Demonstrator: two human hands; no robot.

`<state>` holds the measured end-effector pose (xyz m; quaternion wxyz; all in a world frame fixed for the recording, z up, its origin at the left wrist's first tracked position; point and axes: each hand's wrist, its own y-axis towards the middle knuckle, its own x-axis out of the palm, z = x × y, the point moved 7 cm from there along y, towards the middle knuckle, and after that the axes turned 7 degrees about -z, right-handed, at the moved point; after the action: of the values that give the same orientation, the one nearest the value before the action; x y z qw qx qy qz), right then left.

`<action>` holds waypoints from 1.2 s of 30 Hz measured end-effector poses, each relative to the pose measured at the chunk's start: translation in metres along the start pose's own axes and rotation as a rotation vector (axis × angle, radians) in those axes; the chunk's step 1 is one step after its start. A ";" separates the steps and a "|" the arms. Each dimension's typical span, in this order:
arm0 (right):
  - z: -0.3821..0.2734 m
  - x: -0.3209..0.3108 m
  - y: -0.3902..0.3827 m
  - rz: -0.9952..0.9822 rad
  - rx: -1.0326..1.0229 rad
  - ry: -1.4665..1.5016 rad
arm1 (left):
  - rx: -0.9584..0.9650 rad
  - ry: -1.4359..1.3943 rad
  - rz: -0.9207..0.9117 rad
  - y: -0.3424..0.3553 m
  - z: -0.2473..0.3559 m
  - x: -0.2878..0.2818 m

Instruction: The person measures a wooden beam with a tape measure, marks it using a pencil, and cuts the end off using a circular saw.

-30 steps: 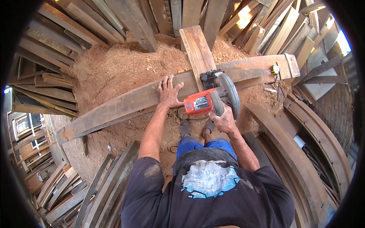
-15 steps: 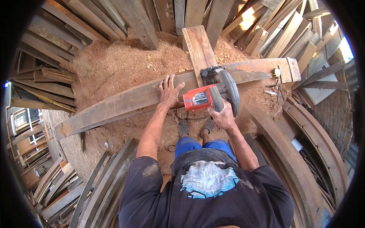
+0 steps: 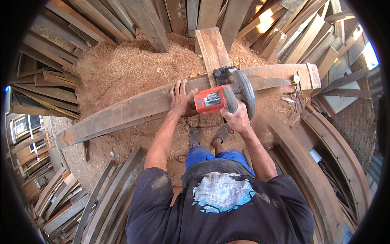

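Observation:
My right hand is closed round the rear handle of a red circular saw with a grey blade guard. The saw rests on a long wooden plank that crosses in front of me, its black base against a shorter board jutting away from me. To the left of the saw, my left hand lies on the plank with fingers spread, close to the motor housing. The blade's lower part is hidden. A yellow-and-black tape measure sits near the plank's right end.
Sawdust covers the ground beyond the plank. Many boards lean along the far side. Curved timbers stand at my right, and more curved pieces at my left. A dark cord hangs below the saw near my feet.
The saw and my right hand have shifted slightly away from me across the plank. My left hand stays in the same place.

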<state>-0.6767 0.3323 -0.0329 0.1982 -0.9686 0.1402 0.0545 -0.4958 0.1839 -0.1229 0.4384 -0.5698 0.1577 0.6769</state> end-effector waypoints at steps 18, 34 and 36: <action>-0.011 0.000 0.019 -0.030 0.013 0.033 | -0.054 0.053 -0.059 0.002 0.002 -0.002; -0.011 0.000 0.040 -0.021 0.014 0.036 | -0.071 0.059 -0.068 0.000 0.000 0.001; -0.013 -0.001 0.042 -0.016 0.014 0.035 | -0.069 0.054 -0.071 0.001 0.000 0.001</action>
<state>-0.6895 0.2902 -0.0364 0.2030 -0.9690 0.1362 0.0349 -0.4964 0.1841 -0.1242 0.4378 -0.6080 0.1257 0.6503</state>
